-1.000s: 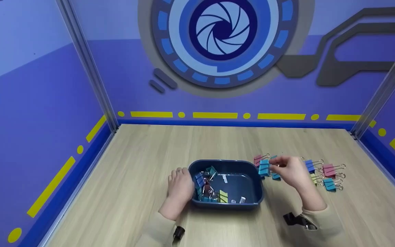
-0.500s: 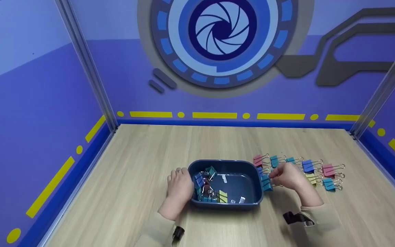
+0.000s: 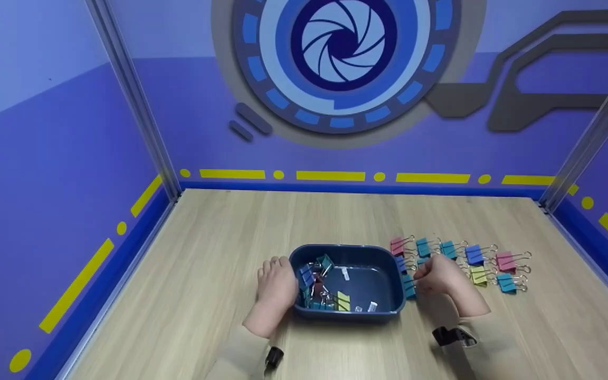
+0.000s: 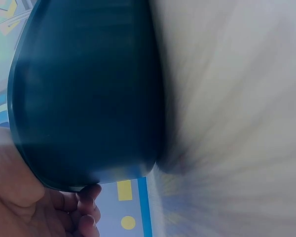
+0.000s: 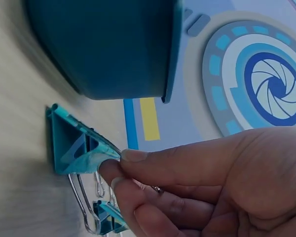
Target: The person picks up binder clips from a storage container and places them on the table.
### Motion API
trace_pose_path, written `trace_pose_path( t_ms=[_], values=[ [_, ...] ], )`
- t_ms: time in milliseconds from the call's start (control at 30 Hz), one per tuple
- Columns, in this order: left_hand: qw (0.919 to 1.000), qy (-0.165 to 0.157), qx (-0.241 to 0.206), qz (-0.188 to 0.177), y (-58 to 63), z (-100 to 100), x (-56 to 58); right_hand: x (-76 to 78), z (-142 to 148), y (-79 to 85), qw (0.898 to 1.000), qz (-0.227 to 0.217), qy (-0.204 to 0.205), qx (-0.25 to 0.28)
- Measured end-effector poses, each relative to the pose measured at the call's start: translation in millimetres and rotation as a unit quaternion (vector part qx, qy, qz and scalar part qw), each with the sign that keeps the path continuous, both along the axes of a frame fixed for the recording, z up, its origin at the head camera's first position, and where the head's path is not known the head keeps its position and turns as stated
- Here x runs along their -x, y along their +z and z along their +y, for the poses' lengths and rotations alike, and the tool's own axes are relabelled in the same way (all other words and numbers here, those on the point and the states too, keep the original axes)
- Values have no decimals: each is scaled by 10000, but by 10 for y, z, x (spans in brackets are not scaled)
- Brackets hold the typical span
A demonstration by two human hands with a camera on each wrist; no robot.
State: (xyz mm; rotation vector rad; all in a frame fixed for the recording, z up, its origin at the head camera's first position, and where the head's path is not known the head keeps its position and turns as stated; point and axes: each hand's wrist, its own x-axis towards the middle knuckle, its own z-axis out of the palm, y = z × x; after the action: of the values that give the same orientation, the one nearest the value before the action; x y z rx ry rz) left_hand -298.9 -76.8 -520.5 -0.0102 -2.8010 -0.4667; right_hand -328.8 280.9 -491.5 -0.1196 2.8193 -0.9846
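A dark blue plastic bin (image 3: pixel 347 316) stands in the middle of the table. At its left end my left hand (image 3: pixel 275 282) holds the rim, with curled fingers (image 4: pixel 89 197) against the wall in the left wrist view. My right hand (image 3: pixel 444 277), just right of the bin, pinches the wire handle of a teal binder clip (image 5: pixel 71 143) between thumb and index finger. The clip's wide base is right at the tabletop. Inside the bin, several binder clips, among them a yellow clip (image 3: pixel 343 301) and a blue clip (image 3: pixel 306 275), are heaped to the left.
Two rows of binder clips lie right of the bin, including a pink clip (image 3: pixel 505 261), a teal clip (image 3: pixel 507 283) and a yellow clip (image 3: pixel 478 275). My right hand partly covers the front row. Small clear scraps (image 3: pixel 372 306) lie on the bin floor. Printed panels (image 3: pixel 335 153) enclose the table.
My right hand has lowered the teal binder clip from beside the bin's back right corner toward the front, down to the table at the bin's right side. The left hand stays put.
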Motion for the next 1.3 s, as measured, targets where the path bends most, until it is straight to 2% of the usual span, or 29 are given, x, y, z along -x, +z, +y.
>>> trace_pose_path(
  t_ms=[333,567,667,833,933,1100,1300],
  values=[
    [10000,9,-32,-76,1,2,1,4,-7,-22,9996,-202,-138,120],
    [10000,-38,-57,-61,1,3,-7,-30,-2,34,9997,-154,-165,-92],
    [10000,-48,-59,-59,5,2,-10,-75,-18,134,9994,133,-225,-238],
    [10000,-14,-30,-60,13,-1,-13,-173,-218,286,9939,1070,-182,-184],
    [10000,-1,-23,-79,17,2,-13,-220,-402,302,9886,1504,44,75],
    [9999,36,-42,-122,13,14,-10,-262,-663,214,9765,1988,756,356],
    [10000,39,-16,-85,21,6,-8,-275,-934,70,9650,1958,1728,244]
  ],
)
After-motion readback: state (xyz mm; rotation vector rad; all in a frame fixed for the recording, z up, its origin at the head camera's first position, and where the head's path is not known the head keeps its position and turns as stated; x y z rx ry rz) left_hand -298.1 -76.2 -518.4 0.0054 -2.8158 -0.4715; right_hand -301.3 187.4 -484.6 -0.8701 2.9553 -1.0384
